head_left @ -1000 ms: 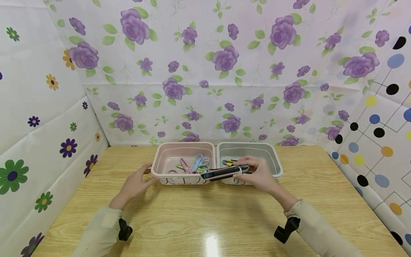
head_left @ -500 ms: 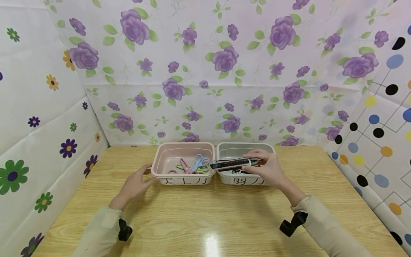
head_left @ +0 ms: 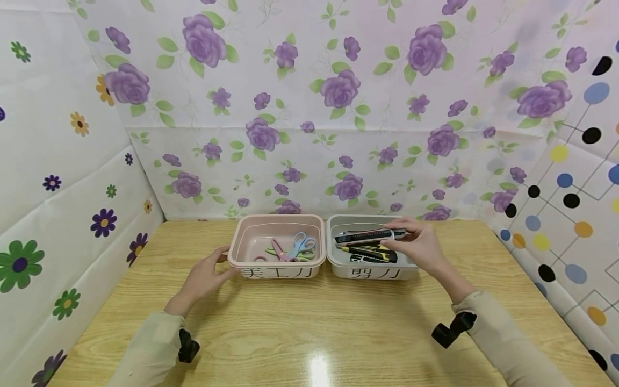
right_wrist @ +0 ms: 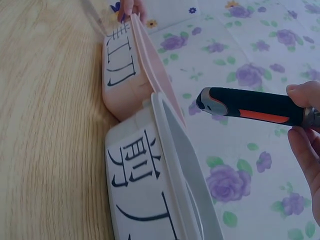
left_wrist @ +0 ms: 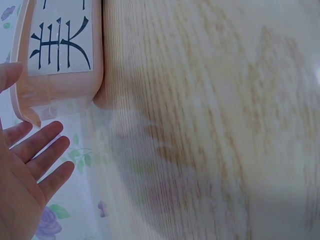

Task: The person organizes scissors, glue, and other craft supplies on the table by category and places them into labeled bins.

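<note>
My right hand (head_left: 422,250) pinches the rear end of a black utility knife (head_left: 367,236) between thumb and fingers, over the grey basket (head_left: 408,273). In the right wrist view the knife (right_wrist: 250,106) shows an orange stripe and a silver-grey tip, pointing left above the rim. Several more utility knives (head_left: 374,253), yellow-black and black-white, lie in that basket beneath it. My left hand (head_left: 205,277) is at the left end of the pink basket (head_left: 280,226); in the left wrist view its fingers (left_wrist: 47,162) are spread and nearly straight, with fingertips right at the rim.
Pink scissors (head_left: 280,251), blue scissors (head_left: 301,243) and something green lie in the pink basket. Both baskets stand side by side on the wooden table (head_left: 290,333), black characters on their front labels. A flowered cloth wall (head_left: 309,161) rises behind, with patterned sheets at both sides.
My right hand has carried the utility knife rightward, from in front of the gap between the baskets to over the grey one. The left hand stays at the pink basket.
</note>
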The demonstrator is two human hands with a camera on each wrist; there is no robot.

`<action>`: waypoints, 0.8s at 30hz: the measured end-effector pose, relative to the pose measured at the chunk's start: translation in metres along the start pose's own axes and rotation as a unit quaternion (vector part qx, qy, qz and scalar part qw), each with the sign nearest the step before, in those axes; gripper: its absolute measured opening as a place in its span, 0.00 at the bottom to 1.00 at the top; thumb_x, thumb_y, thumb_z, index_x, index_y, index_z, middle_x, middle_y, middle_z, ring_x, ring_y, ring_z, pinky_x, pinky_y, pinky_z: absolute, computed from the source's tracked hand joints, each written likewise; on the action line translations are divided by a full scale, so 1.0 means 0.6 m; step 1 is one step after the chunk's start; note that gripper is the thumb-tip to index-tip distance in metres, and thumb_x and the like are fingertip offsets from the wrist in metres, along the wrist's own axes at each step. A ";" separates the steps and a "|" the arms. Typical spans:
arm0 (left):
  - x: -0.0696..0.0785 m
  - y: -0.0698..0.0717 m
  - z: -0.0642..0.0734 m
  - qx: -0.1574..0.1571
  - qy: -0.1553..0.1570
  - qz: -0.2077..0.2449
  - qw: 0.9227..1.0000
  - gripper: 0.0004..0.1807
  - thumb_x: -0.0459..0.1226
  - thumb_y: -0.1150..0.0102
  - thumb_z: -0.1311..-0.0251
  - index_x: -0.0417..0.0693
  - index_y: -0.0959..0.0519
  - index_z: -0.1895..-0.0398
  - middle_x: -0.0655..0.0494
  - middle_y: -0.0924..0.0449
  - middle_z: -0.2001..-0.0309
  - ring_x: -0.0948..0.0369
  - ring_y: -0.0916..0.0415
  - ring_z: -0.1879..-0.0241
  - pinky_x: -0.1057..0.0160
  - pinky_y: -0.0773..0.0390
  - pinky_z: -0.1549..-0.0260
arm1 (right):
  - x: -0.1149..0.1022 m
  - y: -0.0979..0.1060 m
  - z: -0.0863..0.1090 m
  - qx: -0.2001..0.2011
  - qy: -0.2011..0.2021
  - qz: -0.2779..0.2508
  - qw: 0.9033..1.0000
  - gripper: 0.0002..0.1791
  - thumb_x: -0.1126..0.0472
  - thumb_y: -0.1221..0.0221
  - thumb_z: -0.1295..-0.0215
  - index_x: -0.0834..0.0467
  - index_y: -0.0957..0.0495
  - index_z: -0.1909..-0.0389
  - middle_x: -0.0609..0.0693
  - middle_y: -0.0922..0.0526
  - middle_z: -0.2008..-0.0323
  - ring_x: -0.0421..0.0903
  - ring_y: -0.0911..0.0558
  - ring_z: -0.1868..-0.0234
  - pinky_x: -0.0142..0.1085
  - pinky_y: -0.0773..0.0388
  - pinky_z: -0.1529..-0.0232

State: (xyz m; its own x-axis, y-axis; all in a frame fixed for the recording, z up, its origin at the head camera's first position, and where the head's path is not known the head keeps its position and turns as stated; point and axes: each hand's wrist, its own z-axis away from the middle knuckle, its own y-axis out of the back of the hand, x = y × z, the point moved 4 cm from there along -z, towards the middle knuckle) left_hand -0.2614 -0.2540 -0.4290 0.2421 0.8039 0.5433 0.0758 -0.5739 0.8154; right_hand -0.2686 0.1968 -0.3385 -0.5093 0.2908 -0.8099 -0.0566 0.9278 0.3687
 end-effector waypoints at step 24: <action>0.000 -0.001 0.000 0.001 -0.001 -0.006 1.000 0.37 0.56 0.46 0.44 0.45 0.38 0.36 0.42 0.24 0.50 0.43 0.29 0.48 0.40 0.31 0.55 | 0.102 -0.010 -0.001 0.002 -0.079 0.055 0.995 0.21 0.58 0.32 0.51 0.64 0.20 0.56 0.58 0.23 0.54 0.34 0.23 0.62 0.30 0.22 0.67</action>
State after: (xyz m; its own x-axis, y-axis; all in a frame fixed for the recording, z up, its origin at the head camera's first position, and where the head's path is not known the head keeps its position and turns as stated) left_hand -0.2614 -0.2539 -0.4293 0.2424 0.8108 0.5327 0.0816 -0.5642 0.8216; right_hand -0.2998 0.2086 -0.3899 -0.3711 0.4239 -0.8262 -0.0040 0.8890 0.4579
